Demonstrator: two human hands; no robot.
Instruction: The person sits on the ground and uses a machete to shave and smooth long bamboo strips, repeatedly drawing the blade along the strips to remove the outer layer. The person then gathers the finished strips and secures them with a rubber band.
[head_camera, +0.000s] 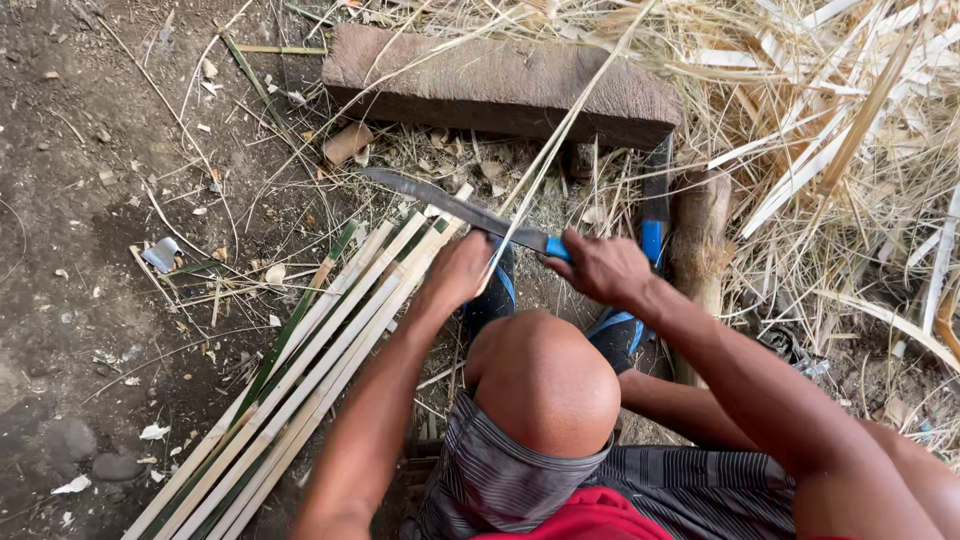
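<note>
My right hand (603, 268) grips the blue handle of a long curved knife (450, 205), whose blade reaches left over the ground. My left hand (458, 270) pinches a thin pale bamboo strip (560, 135) that runs up and away across the blade toward the straw. My bare knee sits just below both hands. A bundle of split bamboo slats (310, 370), green and cream, lies diagonally at my left.
A weathered wooden block (500, 85) lies across the ground ahead. A second blue-handled blade (655, 205) rests beside a short log (700, 235). A heap of dry straw and bamboo shavings (840, 150) fills the right side. Bare dirt with scraps lies left.
</note>
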